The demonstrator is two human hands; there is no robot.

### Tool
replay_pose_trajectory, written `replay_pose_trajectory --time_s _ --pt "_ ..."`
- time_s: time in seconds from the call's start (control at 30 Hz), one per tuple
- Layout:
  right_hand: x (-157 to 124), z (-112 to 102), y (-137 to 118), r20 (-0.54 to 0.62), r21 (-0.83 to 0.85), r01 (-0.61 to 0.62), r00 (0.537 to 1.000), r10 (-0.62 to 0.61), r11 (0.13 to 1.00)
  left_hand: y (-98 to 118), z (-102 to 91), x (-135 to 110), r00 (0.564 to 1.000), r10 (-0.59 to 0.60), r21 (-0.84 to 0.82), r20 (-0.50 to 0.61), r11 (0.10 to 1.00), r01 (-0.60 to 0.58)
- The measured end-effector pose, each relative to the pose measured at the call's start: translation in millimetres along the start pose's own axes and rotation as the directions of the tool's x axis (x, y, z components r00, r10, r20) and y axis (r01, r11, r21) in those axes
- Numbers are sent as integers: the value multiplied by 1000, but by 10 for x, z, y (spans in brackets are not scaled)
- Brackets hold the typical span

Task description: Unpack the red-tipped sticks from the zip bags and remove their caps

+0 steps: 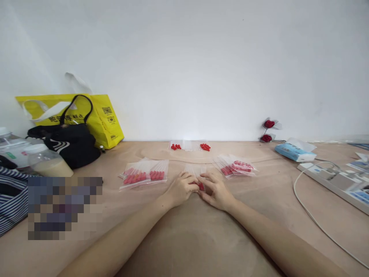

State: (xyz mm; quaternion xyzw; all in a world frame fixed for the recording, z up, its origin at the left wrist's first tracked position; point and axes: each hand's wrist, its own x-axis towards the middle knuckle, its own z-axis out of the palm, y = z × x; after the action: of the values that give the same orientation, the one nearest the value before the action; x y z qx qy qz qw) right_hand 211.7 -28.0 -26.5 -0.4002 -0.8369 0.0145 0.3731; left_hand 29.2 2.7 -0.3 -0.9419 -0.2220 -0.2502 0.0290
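Observation:
In the middle of the table a small clear zip bag (188, 169) lies flat with red pieces (201, 186) in its near part. My left hand (182, 187) is closed on the left side of this bag, its fingers bent together over the edge. From the right, my right hand (217, 191) grips the same bag, thumb and fingers curved around the red pieces. The fingertips partly hide the bag. To the left is a stack of filled zip bags (144, 173) with short red sticks inside. A second stack of filled bags (236, 167) lies to the right.
Against the wall lie more clear bags (190, 145) with red pieces. Left are a yellow bag (112, 127), a black bag (77, 146), a jar (52, 165) and a blurred patch. Right are a tissue pack (296, 152), a power strip (331, 181), a cable (311, 221) and roses (268, 125).

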Motion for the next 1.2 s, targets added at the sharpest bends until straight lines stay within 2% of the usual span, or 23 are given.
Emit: replay_pose_trajectory --time_s 0.07,0.1,0.13,0.2,0.27,0.33,0.37,0.43,0.47,0.5,0.57,0.63,0.7,0.83,0.93,1.03,1.2 --pt "7 -5 -2 16 -53 35 999 -34 998 36 8 -23 988 -138 12 -71 990 140" --pt "9 -3 -1 14 -76 41 999 -40 996 56 5 -44 964 -240 3 -113 970 242" --pt "10 0 3 7 -94 42 999 -42 995 77 -2 -69 924 -352 -26 -149 936 352" --pt "8 12 18 -19 -99 22 1000 -24 995 115 -24 -126 796 -581 -151 -168 813 562" --pt "3 24 37 -60 -56 -24 998 20 998 153 -56 -176 625 -775 -333 -96 617 713" --pt "4 32 48 -89 18 -78 993 79 997 196 -95 -195 464 -882 -508 85 362 782" --pt "8 33 49 -98 54 -103 989 108 993 218 -115 -189 401 -895 -574 194 228 786" --pt "19 32 42 -103 106 -134 984 145 985 250 -149 -150 314 -870 -671 380 -25 741" --pt "26 31 36 -102 123 -139 983 152 983 255 -160 -123 294 -849 -708 439 -126 695" --pt "31 30 31 -98 138 -136 984 150 981 249 -164 -94 288 -837 -748 465 -197 633" --pt "39 28 23 -71 163 -114 989 127 980 209 -154 -50 306 -835 -820 457 -263 508" --pt "46 23 11 -35 166 -100 994 107 981 149 -130 -32 322 -838 -852 441 -279 443" --pt "59 12 -17 -4 112 -96 995 97 989 101 -104 -34 327 -836 -855 440 -279 438" --pt "120 9 -139 34 -73 -76 996 78 994 99 -71 -42 334 -845 -859 418 -247 449" --pt "172 56 -212 35 -107 -80 996 84 991 137 -53 -33 349 -853 -868 389 -211 450" --pt "203 117 -200 16 -66 -97 995 98 993 157 -38 -24 373 -856 -874 357 -166 457" --pt "218 143 -126 16 105 -165 986 164 981 147 -9 -22 398 -860 -865 319 -93 493"
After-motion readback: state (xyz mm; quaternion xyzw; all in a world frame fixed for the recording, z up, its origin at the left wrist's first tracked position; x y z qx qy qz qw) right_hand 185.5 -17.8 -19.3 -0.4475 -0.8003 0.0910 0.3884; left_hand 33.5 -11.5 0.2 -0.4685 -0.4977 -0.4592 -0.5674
